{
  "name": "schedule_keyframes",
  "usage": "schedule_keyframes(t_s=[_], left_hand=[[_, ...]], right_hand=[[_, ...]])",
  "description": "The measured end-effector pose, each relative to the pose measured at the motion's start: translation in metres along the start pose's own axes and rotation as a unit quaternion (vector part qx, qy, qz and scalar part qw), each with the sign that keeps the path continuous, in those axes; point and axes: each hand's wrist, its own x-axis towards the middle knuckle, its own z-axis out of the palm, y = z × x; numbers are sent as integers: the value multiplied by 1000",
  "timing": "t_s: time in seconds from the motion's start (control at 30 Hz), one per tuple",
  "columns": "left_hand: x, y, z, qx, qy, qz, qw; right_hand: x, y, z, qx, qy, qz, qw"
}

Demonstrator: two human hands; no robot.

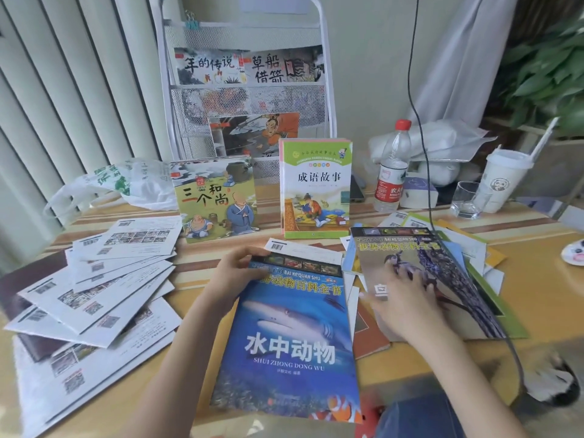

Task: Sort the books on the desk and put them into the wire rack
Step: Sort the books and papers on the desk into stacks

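Books still mostly on worktop (521, 257), few in wire rack (249, 99) behind. My left hand (235, 273) pinches top edge of blue shark book (290, 336); right hand (407, 292) flat, fingers spread, on bird book (442, 279) — gripping nothing. Risk: loose pile under bird book slides; black cable (423, 121) snags lift — water bottle (392, 169) near.

Wire rack (246, 99) stands at upper centre of the frame, at the back of the worktop (521, 279), with books in its tiers. Two books stand upright before it: monk book (216, 199) left, idiom book (317, 188) right. Shark book (290, 336) lies at lower centre. Bird book (423, 279) lies right of it, on loose books. Fanned papers (94, 292) lie at left. Water bottle (392, 167) stands right of the idiom book.
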Motion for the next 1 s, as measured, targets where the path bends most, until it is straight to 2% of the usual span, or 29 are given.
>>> schedule_keyframes(t_s=[0.07, 0.17, 0.27, 0.4, 0.53, 0.6, 0.67, 0.7, 0.73, 0.8, 0.87, 0.93, 1.0], left_hand=[[1, -3, 3, -17, 41, 3, 999], [8, -10, 7, -6, 91, 11, 996], [14, -12, 13, 18, 104, 22, 994], [19, -17, 17, 19, 106, 17, 994], [19, -19, 19, 22, 125, 13, 992], [15, -17, 14, -39, 100, -28, 994], [15, -18, 7, -153, 41, -78, 984], [13, -17, 4, -163, 16, -78, 983], [11, -17, 3, -125, 3, -60, 990], [11, -19, 3, -67, 28, -29, 997], [13, -23, 6, -69, 34, -12, 997], [13, -24, 6, -82, 44, -5, 996], [14, -26, 5, -88, 47, -18, 995]], right_hand=[[-4, -6, 10, -23, -29, 2, 999], [-7, -15, 4, -21, -18, -2, 1000], [-10, -25, -16, -56, 47, -57, 996], [-25, -42, -48, 40, 124, -82, 988], [-55, -99, -46, 120, 52, -200, 971], [-58, -132, -28, 154, 0, -218, 964], [-54, -157, -12, 133, 3, -212, 968], [-52, -164, -7, 123, 17, -212, 969], [-51, -167, -4, 119, 24, -217, 969], [-48, -161, -4, 151, 29, -243, 958], [-42, -143, -10, 255, 18, -250, 934], [-22, -117, -16, 344, 67, -208, 913], [6, -85, -14, 320, 129, -155, 926]])
